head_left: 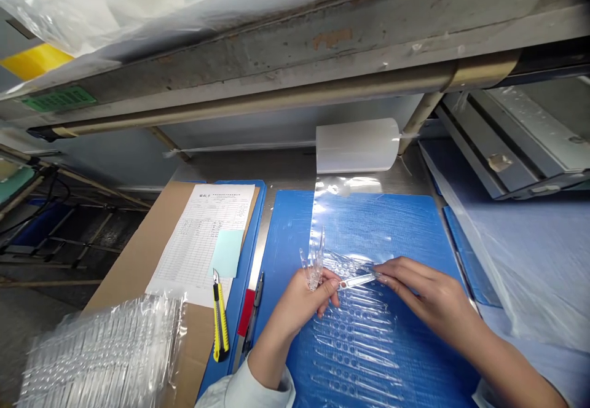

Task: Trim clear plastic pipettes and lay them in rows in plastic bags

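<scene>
My left hand [299, 305] grips a bunch of clear plastic pieces [314, 266] that stick up from its fingers. My right hand [428, 292] pinches one slim clear plastic piece [357, 281] with a brownish end, and that end lies close to my left fingertips. Both hands are above a clear film sheet with rows of moulded pockets [354, 346], which lies on a blue mat [290, 230]. The film runs back towards a white film roll [357, 145].
A yellow utility knife [220, 317] and a pen [254, 309] lie left of the mat. Beside them are a printed form [203, 236] with a pale blue note [227, 253] on cardboard [138, 273]. A stack of packaged clear film [104, 353] sits at front left. A metal rail [276, 96] runs overhead.
</scene>
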Available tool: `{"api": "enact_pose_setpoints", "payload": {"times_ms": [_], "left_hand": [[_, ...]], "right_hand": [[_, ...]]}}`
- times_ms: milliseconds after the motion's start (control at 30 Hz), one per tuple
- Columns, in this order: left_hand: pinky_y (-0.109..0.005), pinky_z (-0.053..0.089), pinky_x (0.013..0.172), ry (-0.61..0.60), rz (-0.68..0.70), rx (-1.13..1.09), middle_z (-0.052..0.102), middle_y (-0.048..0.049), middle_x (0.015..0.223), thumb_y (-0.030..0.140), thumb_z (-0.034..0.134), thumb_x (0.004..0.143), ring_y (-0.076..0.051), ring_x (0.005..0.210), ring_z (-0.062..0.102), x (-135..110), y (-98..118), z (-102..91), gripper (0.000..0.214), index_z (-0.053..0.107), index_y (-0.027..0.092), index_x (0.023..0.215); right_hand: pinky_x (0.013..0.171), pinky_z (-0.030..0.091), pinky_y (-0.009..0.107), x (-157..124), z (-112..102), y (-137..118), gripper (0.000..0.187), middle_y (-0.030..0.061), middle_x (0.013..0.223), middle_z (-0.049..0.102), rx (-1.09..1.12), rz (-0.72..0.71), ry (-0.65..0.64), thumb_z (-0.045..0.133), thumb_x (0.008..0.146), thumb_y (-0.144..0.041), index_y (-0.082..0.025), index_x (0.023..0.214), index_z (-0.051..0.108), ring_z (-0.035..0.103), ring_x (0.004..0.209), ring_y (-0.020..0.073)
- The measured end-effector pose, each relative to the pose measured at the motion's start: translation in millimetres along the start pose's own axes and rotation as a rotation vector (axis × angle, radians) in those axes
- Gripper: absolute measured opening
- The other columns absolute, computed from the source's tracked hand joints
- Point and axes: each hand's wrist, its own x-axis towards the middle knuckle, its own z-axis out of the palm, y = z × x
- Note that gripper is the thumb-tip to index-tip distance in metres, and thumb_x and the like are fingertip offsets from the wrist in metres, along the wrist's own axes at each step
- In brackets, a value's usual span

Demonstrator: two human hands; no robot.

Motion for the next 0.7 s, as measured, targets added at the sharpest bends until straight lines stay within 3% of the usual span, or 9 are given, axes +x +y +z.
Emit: {"api": "enact_pose_setpoints", "payload": {"times_ms": [100,167,233,300,367,433,533,633,700], "left_hand": [[-0.023,0.041,0.048,0.102,0.06,0.231,0.061,-0.003,0.067,0.04,0.049,0.084,-0.012,0.052,0.053,-1,2,-6.7,0.03,0.064,0.014,0.083],[-0.029,0.048,0.063,0.314,0.208,0.447,0.062,-0.0066,0.083,0.032,0.046,0.086,-0.018,0.073,0.061,-2,8,-11.8,0.027,0.066,0.015,0.088],[-0.033,0.048,0.078,0.382,0.39,0.582,0.06,-0.0079,0.102,0.021,0.045,0.087,-0.02,0.092,0.06,1,15,-14.9,0.025,0.066,0.019,0.1],[-0.033,0.046,0.086,0.191,0.516,0.618,0.057,-0.0067,0.115,0.013,0.048,0.084,-0.019,0.102,0.057,9,21,-14.8,0.031,0.064,0.024,0.108],[-0.032,0.046,0.086,-0.01,0.583,0.633,0.061,-0.0053,0.113,0.009,0.052,0.081,-0.018,0.101,0.059,20,25,-12.9,0.032,0.066,0.025,0.105],[-0.032,0.047,0.083,-0.056,0.608,0.651,0.068,-0.0052,0.098,0.008,0.054,0.08,-0.018,0.091,0.062,31,27,-11.6,0.026,0.069,0.022,0.096],[-0.032,0.046,0.079,0.184,0.59,0.553,0.07,-0.0059,0.089,0.014,0.055,0.082,-0.019,0.086,0.062,37,28,-14.9,0.017,0.07,0.019,0.087],[-0.029,0.046,0.07,0.471,0.489,0.316,0.069,-0.0048,0.08,0.028,0.055,0.083,-0.017,0.076,0.061,34,31,-22.6,0.017,0.068,0.018,0.082],[-0.024,0.041,0.055,0.508,0.396,0.167,0.064,-0.0009,0.063,0.035,0.055,0.083,-0.012,0.055,0.054,31,32,-26.9,0.023,0.066,0.016,0.084]], "right_hand": [[0.066,0.054,0.023,-2,2,1,0.016,0.0021,0.081,0.068,0.004,-0.024,-0.003,0.046,0.088,-0.019,-0.022,0.091,0.062,0.065,0.073,0.0132],[0.066,0.054,0.023,-3,4,1,0.016,0.002,0.08,0.067,0.01,-0.031,-0.01,0.046,0.088,-0.018,-0.022,0.09,0.062,0.065,0.072,0.0128],[0.066,0.054,0.022,-1,6,0,0.015,0.0022,0.08,0.066,0.012,-0.04,-0.002,0.047,0.088,-0.016,-0.021,0.091,0.061,0.064,0.073,0.0122],[0.065,0.053,0.021,1,7,-2,0.014,0.0021,0.08,0.066,0.02,-0.052,0.01,0.047,0.088,-0.014,-0.021,0.09,0.06,0.064,0.073,0.0117],[0.064,0.052,0.021,4,8,-5,0.014,0.0018,0.079,0.065,0.03,-0.063,0.017,0.047,0.088,-0.014,-0.021,0.089,0.059,0.063,0.072,0.0114],[0.063,0.052,0.021,4,9,-6,0.014,0.0016,0.078,0.065,0.031,-0.069,0.014,0.047,0.088,-0.014,-0.021,0.088,0.059,0.063,0.07,0.0112],[0.064,0.052,0.023,-1,8,4,0.013,0.0021,0.08,0.064,-0.015,-0.042,0.054,0.048,0.088,-0.017,-0.021,0.089,0.061,0.062,0.073,0.0126],[0.066,0.05,0.029,-9,9,23,0.011,0.0031,0.079,0.064,-0.127,0.057,0.2,0.052,0.087,-0.022,-0.021,0.088,0.062,0.061,0.075,0.0156],[0.067,0.049,0.033,-14,12,35,0.011,0.0033,0.078,0.064,-0.177,0.106,0.237,0.053,0.086,-0.025,-0.021,0.086,0.063,0.06,0.075,0.0174]]}}
